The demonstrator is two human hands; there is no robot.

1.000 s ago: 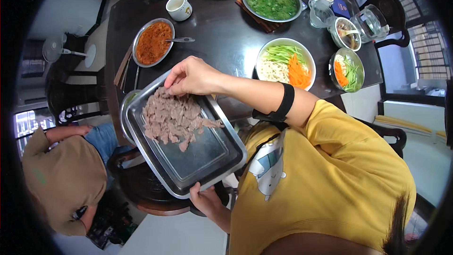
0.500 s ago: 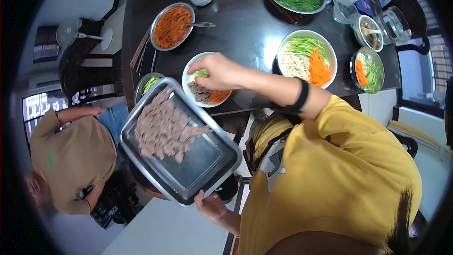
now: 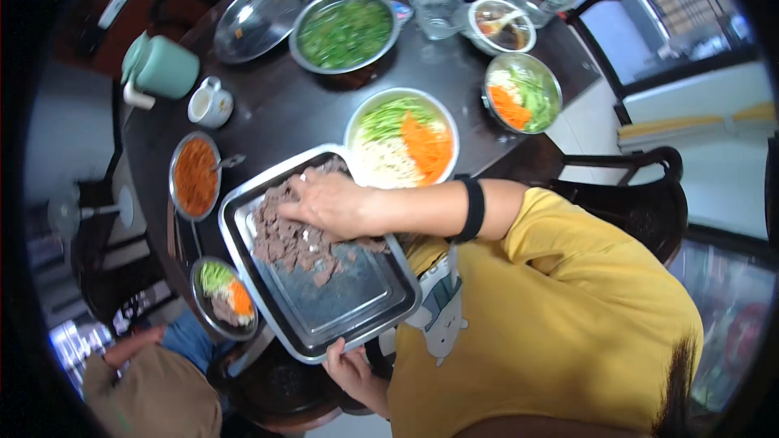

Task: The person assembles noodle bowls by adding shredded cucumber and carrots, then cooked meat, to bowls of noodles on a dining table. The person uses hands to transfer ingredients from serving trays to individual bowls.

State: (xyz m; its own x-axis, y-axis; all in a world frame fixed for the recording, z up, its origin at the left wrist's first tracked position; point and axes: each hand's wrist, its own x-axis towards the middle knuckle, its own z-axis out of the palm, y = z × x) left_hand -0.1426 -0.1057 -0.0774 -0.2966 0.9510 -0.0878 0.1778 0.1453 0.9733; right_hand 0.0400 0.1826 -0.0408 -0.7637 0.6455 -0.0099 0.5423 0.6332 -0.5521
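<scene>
Pale sheen on the table, slight blur, black corners

Meat lies in my tray. Around it stand a basin at twelve o'clock, vegetable bowl at one, sauce dish at ten.

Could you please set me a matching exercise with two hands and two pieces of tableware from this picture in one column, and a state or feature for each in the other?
Column one
1. Right hand
2. Left hand
3. Light-green jug
4. Round silver metal bowl of orange-red food

Column two
A. Has a pale handle
B. Holds the edge of a rectangular silver metal tray
C. Has a spoon handle over its rim
D. Touches greyish-brown meat

Pairs: 1-D, 2-B, 3-A, 4-C
</scene>
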